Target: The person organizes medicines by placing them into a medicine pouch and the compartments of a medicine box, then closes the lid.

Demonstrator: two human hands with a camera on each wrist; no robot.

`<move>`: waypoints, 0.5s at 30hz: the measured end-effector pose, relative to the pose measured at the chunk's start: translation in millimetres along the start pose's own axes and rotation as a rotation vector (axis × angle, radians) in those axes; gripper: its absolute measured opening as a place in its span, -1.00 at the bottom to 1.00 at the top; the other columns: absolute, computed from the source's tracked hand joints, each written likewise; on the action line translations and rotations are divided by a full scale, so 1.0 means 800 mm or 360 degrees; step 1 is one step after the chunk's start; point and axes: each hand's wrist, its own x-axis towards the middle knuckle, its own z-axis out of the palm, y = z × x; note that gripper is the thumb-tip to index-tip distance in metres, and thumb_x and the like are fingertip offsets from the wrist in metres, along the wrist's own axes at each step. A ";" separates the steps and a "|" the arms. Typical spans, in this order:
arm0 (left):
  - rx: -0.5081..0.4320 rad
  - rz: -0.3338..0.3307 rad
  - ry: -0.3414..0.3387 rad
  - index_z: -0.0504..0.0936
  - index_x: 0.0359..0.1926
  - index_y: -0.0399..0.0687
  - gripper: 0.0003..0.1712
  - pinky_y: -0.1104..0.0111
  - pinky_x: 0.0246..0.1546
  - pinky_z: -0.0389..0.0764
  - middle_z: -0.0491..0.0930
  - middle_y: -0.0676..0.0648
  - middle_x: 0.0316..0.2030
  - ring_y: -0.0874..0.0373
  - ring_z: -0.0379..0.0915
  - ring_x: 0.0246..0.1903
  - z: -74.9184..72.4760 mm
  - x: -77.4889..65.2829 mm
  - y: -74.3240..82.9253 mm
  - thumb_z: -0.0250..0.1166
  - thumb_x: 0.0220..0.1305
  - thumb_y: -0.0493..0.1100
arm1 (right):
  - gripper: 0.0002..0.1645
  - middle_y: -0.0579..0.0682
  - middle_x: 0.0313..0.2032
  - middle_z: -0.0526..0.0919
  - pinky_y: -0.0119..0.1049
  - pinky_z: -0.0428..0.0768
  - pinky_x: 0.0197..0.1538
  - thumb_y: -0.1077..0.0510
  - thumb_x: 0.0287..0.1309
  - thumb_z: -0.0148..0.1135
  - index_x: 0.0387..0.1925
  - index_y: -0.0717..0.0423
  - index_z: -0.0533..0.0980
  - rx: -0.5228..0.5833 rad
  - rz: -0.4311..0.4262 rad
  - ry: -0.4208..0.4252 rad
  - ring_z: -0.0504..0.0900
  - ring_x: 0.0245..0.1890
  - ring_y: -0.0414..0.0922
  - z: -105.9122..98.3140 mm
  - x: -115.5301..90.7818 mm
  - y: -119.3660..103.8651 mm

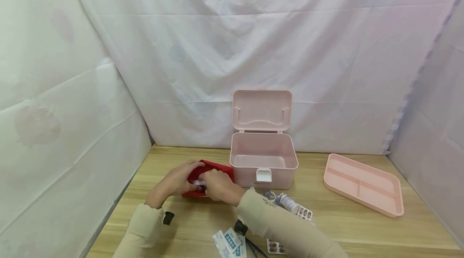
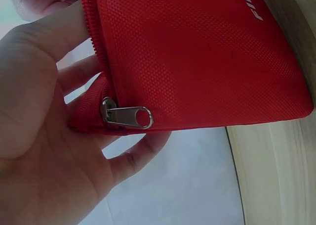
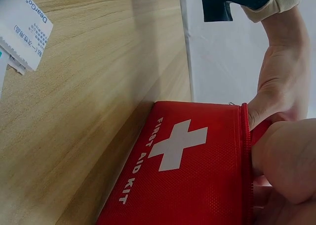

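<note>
Red fabric zip pouch (image 3: 217, 180) sits just left of the open pink plastic box (image 1: 242, 176), long axis running roughly toward it. Your left hand (image 1: 180, 178) grips the pouch's outer end; your right hand (image 1: 220, 185), nearer the box, dips into the opening, fingertips hidden, can't tell if pinching.

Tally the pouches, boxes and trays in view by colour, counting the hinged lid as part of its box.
Red: 1 (the first aid pouch)
Pink: 2 (the open box and the divided tray)
Total: 3
</note>
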 end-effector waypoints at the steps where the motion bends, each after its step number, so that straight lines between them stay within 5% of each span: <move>1: -0.0004 0.0004 -0.0002 0.48 0.27 -0.07 -0.25 -0.04 0.13 0.53 0.49 -0.10 0.20 -0.06 0.45 0.14 0.000 0.000 0.000 0.54 0.03 -0.21 | -0.69 -0.12 -0.28 0.69 -0.25 0.69 -0.09 0.20 0.03 0.46 -0.14 -0.04 0.64 0.0004 -0.0002 -0.0003 0.55 -0.35 -0.19 0.000 0.000 0.000; 15: -0.0051 0.0035 -0.0024 0.45 0.29 -0.09 -0.24 -0.06 0.16 0.50 0.45 -0.14 0.24 -0.10 0.42 0.17 0.002 0.001 -0.005 0.53 0.04 -0.24 | -0.77 -0.07 -0.18 0.70 -0.29 0.63 0.05 0.20 0.19 0.29 -0.09 0.02 0.62 -0.0001 -0.0232 0.0174 0.63 -0.17 -0.17 -0.024 -0.026 0.010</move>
